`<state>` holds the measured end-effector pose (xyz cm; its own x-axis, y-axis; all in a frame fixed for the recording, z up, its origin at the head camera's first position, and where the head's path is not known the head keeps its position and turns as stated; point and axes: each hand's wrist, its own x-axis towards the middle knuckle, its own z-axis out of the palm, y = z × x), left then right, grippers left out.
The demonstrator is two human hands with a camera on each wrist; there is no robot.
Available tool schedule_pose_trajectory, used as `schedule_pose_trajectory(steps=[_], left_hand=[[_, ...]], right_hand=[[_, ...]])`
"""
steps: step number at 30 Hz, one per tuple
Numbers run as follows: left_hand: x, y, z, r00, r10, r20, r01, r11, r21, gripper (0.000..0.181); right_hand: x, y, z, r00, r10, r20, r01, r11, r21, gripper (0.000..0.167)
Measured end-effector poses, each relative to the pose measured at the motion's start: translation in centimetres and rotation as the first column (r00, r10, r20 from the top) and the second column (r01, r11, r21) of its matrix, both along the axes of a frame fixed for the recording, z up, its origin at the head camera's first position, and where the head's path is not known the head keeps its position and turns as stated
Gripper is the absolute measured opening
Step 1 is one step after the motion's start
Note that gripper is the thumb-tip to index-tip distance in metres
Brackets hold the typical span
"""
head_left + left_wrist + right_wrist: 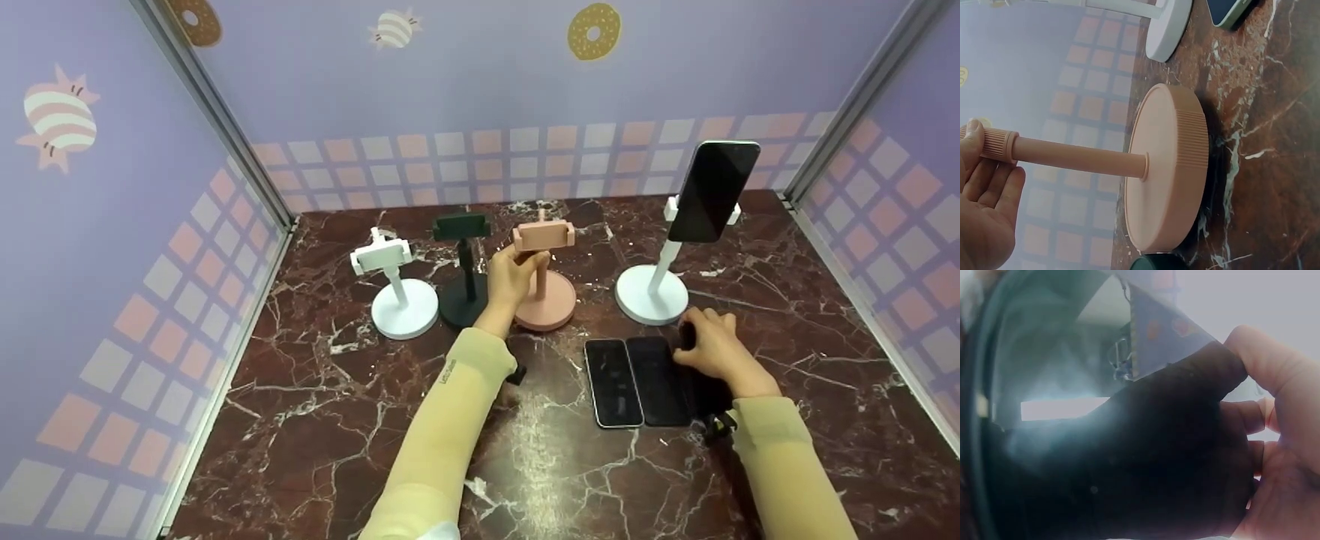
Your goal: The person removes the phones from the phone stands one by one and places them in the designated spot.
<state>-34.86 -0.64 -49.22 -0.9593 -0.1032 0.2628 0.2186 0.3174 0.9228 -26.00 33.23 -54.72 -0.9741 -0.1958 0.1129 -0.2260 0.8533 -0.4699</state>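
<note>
My left hand [510,279] grips the ribbed collar on the pole of a pink phone stand [551,304], just under its clamp. The left wrist view shows the thumb and fingers of this hand [991,197] around that collar, with the round base upright on the tabletop. In my right hand [720,351] is a dark smartphone [1112,484], held by its edge between thumb and fingers; its glossy face reflects a bright light. Just left of that hand, two more smartphones lie side by side, one with a pale rim [613,382] and one all black [657,382].
Left of the pink stand are a black phone stand [466,281] and a white one [403,307]. Farther right, another white stand [651,295] holds an upright smartphone [714,191]. Patterned panels [480,97] enclose the marbled table [300,465] at the back and sides.
</note>
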Motion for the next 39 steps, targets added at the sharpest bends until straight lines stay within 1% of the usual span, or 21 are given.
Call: schedule_pose_trajectory(steps=[4,7,12,14,19,26,34,39], left_hand=[[-0.1,-0.1,-0.2,1.0,0.016,0.013,-0.016,1.0,-0.004,0.03],[-0.1,-0.2,-0.3,1.0,0.028,0.011,-0.028,1.0,-0.011,0.029],[-0.1,0.0,-0.4,0.999,0.036,-0.035,-0.038,0.996,-0.081,0.026],[-0.1,0.0,-0.4,0.998,0.031,-0.054,-0.036,0.995,-0.097,0.024],[0.0,0.0,-0.5,0.998,0.023,-0.065,-0.028,0.996,-0.084,0.025],[-0.1,0.1,-0.7,0.997,0.026,-0.068,-0.033,0.993,-0.109,0.024],[-0.1,0.2,-0.9,0.997,0.026,-0.078,-0.033,0.995,-0.096,0.024],[-0.1,0.3,-0.9,0.997,0.03,-0.076,-0.037,0.994,-0.102,0.023]], right_hand=[[-0.2,0.0,-0.3,1.0,0.01,-0.001,-0.01,1.0,-0.003,0.041],[-0.4,0.0,-0.4,1.0,0.017,-0.005,-0.017,1.0,-0.01,0.042],[-0.5,0.0,-0.5,1.0,0.025,0.003,-0.025,1.0,-0.014,0.041],[-0.6,0.0,-0.5,0.999,0.03,0.013,-0.03,0.999,-0.015,0.04],[-0.7,-0.1,-0.5,0.998,0.035,0.047,-0.034,0.999,-0.024,0.037],[-0.9,-0.1,-1.0,0.994,0.028,0.104,-0.026,0.999,-0.021,0.033],[-0.9,-0.2,-1.3,0.994,0.039,0.105,-0.035,0.999,-0.035,0.031],[-0.8,-0.3,-1.3,0.992,0.016,0.128,-0.014,1.0,-0.016,0.03]])
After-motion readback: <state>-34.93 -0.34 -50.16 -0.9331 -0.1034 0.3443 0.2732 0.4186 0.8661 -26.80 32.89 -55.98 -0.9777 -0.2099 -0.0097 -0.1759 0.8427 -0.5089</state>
